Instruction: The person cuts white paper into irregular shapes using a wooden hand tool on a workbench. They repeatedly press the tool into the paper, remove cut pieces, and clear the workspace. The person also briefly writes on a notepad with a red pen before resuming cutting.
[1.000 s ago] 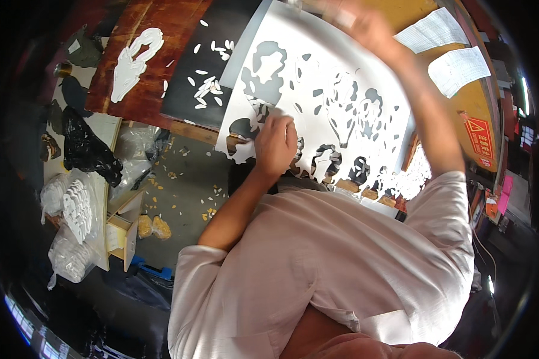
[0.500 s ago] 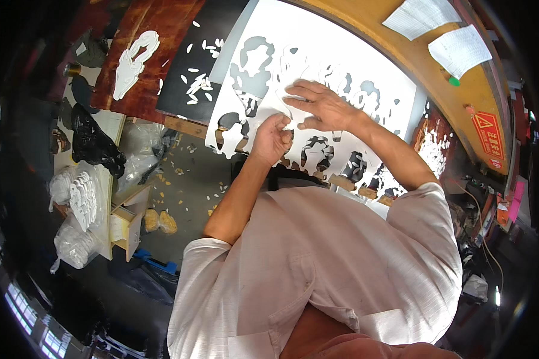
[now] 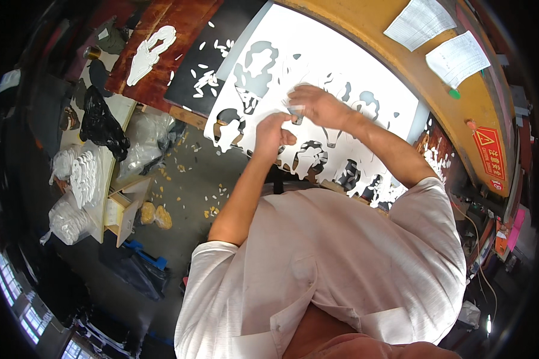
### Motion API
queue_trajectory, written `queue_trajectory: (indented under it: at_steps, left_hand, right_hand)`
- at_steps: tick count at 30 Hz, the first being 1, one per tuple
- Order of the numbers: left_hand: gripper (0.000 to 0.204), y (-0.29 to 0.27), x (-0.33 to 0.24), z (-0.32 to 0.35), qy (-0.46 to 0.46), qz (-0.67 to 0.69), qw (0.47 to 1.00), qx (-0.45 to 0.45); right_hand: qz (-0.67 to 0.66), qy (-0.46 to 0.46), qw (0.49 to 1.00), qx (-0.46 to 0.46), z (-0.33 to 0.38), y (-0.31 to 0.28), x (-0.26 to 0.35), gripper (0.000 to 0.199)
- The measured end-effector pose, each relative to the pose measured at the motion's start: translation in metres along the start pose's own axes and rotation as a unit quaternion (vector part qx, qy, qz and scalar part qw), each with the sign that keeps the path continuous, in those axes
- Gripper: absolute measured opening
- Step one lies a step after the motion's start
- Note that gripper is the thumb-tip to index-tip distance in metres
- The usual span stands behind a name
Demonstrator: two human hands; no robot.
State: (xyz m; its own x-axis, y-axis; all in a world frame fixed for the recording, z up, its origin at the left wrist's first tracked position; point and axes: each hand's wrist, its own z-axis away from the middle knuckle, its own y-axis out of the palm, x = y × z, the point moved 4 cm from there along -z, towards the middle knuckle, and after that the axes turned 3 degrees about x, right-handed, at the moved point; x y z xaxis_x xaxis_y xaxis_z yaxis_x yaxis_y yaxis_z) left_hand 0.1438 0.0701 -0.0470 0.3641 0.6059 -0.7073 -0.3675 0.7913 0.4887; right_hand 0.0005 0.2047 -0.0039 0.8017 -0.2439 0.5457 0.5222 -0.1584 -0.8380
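A large white sheet with many shaped cut-outs lies on the bench in front of me. My left hand is closed over its near part, fingers pinched on a small white cut piece. My right hand reaches in from the right and meets the left one at that same piece, fingers curled on it. Both hands hover just above the sheet's middle cut-outs.
A black board strewn with small white offcuts and a brown board with a white cut shape lie to the left. Stacks of white pieces and black bags sit at far left. Paper notes hang on the yellow edge.
My right hand came down from the far top of the sheet to meet my left hand at its middle. The view has shifted slightly.
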Motion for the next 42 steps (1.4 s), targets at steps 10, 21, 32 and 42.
queue_trajectory:
  at_steps: [10,21,32,42]
  left_hand:
    - [0.023,0.009,0.028,-0.007,0.099,-0.149,0.982,-0.051]
    - [0.02,0.059,0.024,0.071,0.029,-0.282,0.958,-0.053]
    - [0.024,0.082,0.07,0.017,-0.174,0.257,0.948,0.074]
    - [0.029,0.099,0.06,0.065,-0.108,-0.16,0.98,-0.046]
  right_hand:
    - [-0.324,0.074,0.836,-0.436,-0.037,-0.278,-0.069,0.034]
    - [0.042,0.083,0.995,-0.03,0.102,-0.044,0.013,0.033]
    - [0.069,0.034,0.997,-0.027,0.138,-0.009,0.005,0.055]
    - [-0.237,0.083,0.868,-0.428,0.124,-0.217,-0.053,0.035]
